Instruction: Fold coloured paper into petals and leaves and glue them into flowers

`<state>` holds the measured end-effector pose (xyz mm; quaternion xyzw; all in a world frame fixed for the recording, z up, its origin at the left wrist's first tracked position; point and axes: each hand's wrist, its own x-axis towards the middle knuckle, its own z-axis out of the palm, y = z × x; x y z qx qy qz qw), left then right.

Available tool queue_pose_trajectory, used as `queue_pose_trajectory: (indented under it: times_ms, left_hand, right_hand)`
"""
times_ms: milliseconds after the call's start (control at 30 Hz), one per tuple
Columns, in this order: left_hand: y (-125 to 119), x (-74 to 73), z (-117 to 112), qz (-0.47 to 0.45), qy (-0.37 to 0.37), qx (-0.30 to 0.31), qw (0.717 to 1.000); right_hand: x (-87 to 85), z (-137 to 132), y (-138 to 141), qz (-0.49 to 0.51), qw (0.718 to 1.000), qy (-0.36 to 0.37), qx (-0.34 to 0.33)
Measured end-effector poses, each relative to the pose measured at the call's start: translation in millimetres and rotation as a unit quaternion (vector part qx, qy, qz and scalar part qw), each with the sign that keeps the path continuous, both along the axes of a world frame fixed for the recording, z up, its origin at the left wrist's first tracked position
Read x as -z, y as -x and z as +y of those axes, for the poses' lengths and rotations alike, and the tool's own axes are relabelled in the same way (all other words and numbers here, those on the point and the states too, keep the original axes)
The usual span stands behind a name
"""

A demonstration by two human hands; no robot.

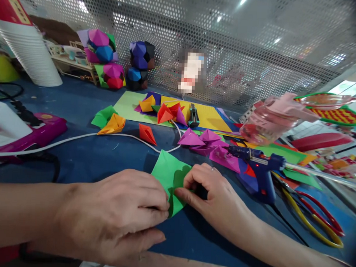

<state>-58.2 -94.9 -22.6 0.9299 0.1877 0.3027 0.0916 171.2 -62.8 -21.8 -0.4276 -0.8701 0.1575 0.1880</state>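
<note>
While I was watching remotely, the green paper (165, 167) sat on the blue table (89, 161), between both hands. Right hand (212, 193) had its right edge pinched, thumb against finger; left hand (117, 213) had its fingers over the left side, couldn't tell if gripping. Blue glue gun (262, 175) lay off right.

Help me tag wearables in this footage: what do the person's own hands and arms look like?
The left hand shows no ring; the right hand wears a thin, light-coloured ring. Neither hand has a glove, and the visible forearms are without sleeves.
</note>
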Motion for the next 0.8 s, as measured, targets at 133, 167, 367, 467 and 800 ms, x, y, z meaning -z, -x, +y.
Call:
queue_pose_trajectory:
  times_ms: [133, 167, 367, 467, 800]
  left_hand:
    - [0, -2.1, 1, 0.0, 0.006, 0.008, 1.0]
    - [0, -2.5, 2, 0.001, 0.008, 0.01, 1.0]
    - [0, -2.0, 1, -0.002, 0.011, 0.008, 1.0]
    - [0, -2.5, 3, -0.008, 0.027, 0.008, 1.0]
    - [1, -11.8, 6, 0.083, 0.086, -0.022, 0.993]
  right_hand:
    - [0.1, -2, 2, -0.006, 1.0, -0.005, 0.008]
    - [0.2, -2, 2, -0.008, 1.0, -0.009, 0.009]
    - [2.0, -5, 2, -0.027, 0.999, -0.021, 0.009]
    - [2.4, -5, 3, -0.036, 0.999, -0.021, 0.011]
    - [0.6, -4, 2, -0.048, 0.998, -0.028, 0.008]
